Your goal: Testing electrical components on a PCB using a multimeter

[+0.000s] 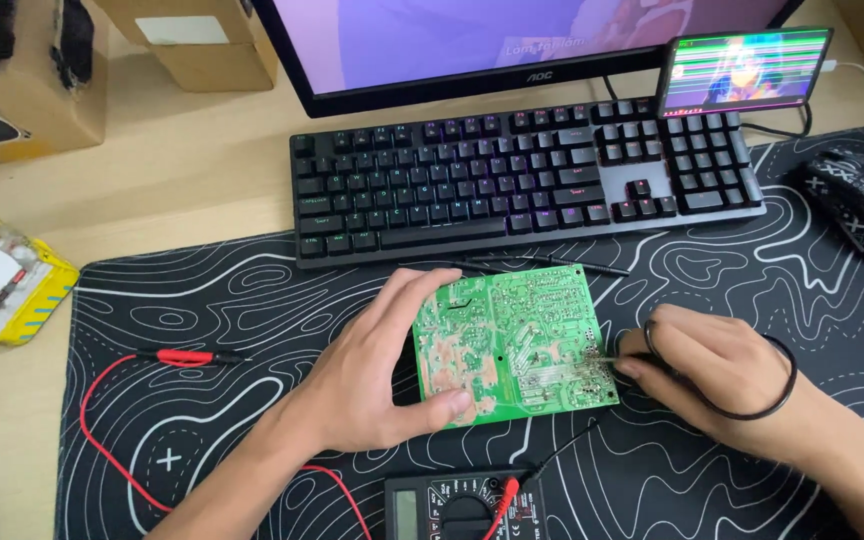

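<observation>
A green circuit board (512,340) lies solder side up on the black desk mat (212,310). My left hand (377,370) grips the board's left edge, with the thumb on its near corner and the fingers over its far left side. My right hand (712,370) pinches a thin black probe (607,360) whose tip touches the solder joints at the board's right edge. A black lead loops over that hand. A multimeter (464,508) sits at the near edge, half out of view.
A red probe (187,357) and its red lead (102,440) lie on the mat to the left. Beyond the board are a black keyboard (522,180), a monitor (472,50) and a phone (747,68) on a stand. A black mouse (857,200) is at right, cardboard boxes (22,80) at back left.
</observation>
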